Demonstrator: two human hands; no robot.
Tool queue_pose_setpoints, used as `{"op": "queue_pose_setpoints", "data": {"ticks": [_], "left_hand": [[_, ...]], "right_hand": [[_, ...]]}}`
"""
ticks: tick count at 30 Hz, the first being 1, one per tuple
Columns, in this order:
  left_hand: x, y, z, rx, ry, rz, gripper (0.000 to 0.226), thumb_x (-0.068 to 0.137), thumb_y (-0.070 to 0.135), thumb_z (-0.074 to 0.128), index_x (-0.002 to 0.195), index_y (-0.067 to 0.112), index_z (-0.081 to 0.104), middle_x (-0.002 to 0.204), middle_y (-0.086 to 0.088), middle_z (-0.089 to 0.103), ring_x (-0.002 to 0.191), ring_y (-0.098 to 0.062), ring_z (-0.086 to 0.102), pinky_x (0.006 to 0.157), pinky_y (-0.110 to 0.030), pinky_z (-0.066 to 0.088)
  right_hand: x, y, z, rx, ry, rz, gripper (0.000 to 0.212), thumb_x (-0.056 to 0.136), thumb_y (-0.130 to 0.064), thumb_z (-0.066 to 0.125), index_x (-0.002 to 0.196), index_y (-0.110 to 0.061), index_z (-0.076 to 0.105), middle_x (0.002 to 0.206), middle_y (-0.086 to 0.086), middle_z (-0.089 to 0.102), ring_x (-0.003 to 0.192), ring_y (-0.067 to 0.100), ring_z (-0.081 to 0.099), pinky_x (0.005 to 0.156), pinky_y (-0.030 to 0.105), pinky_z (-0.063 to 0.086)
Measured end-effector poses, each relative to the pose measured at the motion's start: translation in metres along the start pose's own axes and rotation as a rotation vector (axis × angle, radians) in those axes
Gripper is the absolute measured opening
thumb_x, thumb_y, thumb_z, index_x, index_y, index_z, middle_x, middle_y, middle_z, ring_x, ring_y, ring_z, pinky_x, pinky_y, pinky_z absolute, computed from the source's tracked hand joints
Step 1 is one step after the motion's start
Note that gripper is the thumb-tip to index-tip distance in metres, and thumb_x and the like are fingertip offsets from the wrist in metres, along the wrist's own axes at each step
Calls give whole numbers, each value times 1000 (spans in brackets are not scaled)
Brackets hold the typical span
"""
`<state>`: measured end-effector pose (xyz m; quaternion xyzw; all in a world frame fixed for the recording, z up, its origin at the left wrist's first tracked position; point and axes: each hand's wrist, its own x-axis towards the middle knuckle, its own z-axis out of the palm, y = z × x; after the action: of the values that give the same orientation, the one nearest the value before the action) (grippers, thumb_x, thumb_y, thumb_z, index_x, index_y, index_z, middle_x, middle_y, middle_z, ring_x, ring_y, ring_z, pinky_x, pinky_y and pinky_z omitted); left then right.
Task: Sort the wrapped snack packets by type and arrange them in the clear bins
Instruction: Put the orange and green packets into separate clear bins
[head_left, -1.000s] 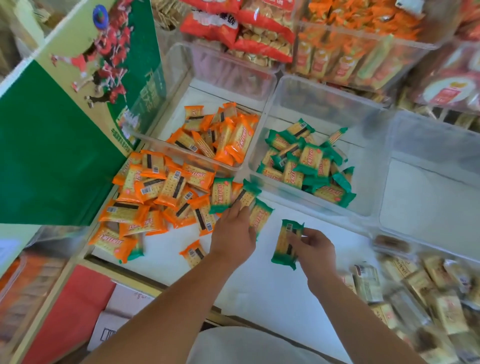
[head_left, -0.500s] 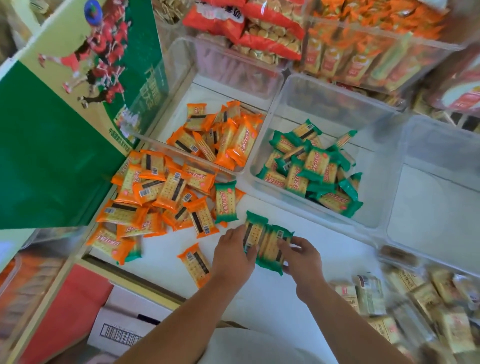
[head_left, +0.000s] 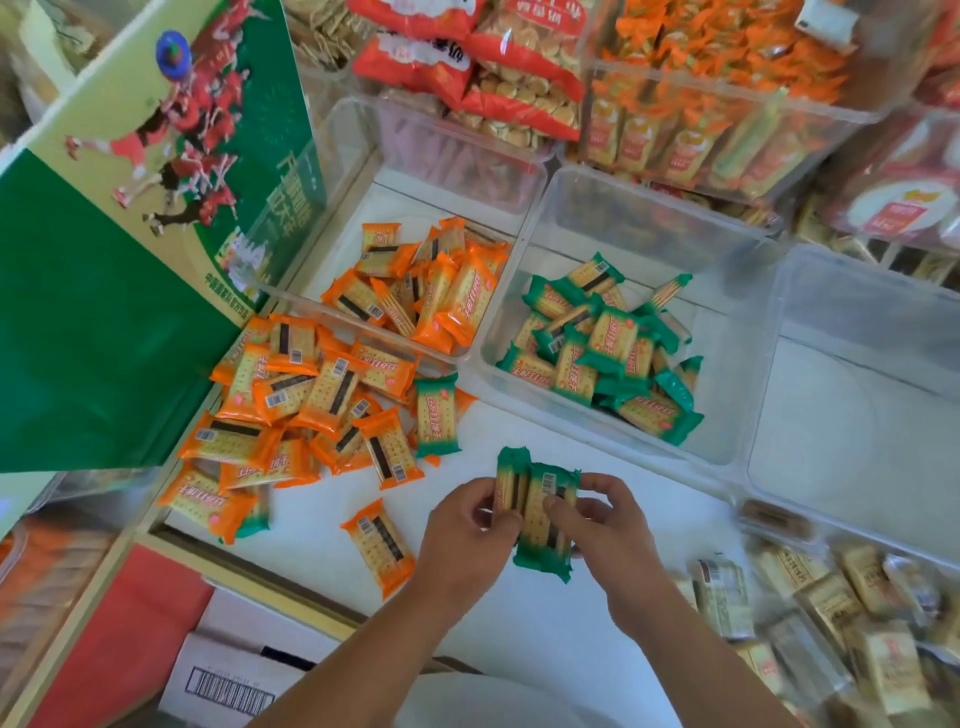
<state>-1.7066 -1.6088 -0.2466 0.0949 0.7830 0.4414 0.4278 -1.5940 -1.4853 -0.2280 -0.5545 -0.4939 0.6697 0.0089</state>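
Note:
Both hands hold a small stack of green-wrapped cracker packets (head_left: 537, 512) above the white counter. My left hand (head_left: 467, 535) grips the stack's left side and my right hand (head_left: 602, 525) pinches its right side. A loose heap of orange packets (head_left: 311, 405) lies on the counter to the left, with one green packet (head_left: 437, 414) at its right edge and one orange packet (head_left: 378, 545) lying apart. A clear bin (head_left: 332, 218) holds orange packets (head_left: 426, 291). The bin to its right (head_left: 649, 218) holds green packets (head_left: 608, 353).
A third clear bin (head_left: 872, 415) at the right has nothing in it. Beige wrapped packets (head_left: 831, 613) fill the lower right. A green carton (head_left: 104, 291) stands at the left. Stocked bins and red snack bags (head_left: 493, 62) line the back.
My left hand pulled green packets off the heap and brought them to the one in my right hand. Both hands now hold them together as a stack, nearer to me.

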Motion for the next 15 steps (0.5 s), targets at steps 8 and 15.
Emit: {"op": "queue_pose_setpoints", "data": {"ticks": [8, 15], "left_hand": [[38, 113, 2, -5, 29, 296, 12, 96, 34, 68, 88, 25, 68, 62, 9, 57, 58, -15, 56, 52, -33, 46], [50, 71, 9, -41, -26, 151, 33, 83, 46, 68, 112, 29, 69, 89, 8, 63, 90, -23, 68, 91, -48, 58]], "right_hand": [[-11, -105, -44, 137, 322, -339, 39, 85, -29, 83, 114, -28, 58, 95, 11, 73, 82, 23, 71, 79, 45, 57], [37, -118, -51, -61, 437, -253, 66, 83, -39, 81, 139, -21, 50, 108, -3, 68, 92, 23, 69, 85, 49, 60]]}}
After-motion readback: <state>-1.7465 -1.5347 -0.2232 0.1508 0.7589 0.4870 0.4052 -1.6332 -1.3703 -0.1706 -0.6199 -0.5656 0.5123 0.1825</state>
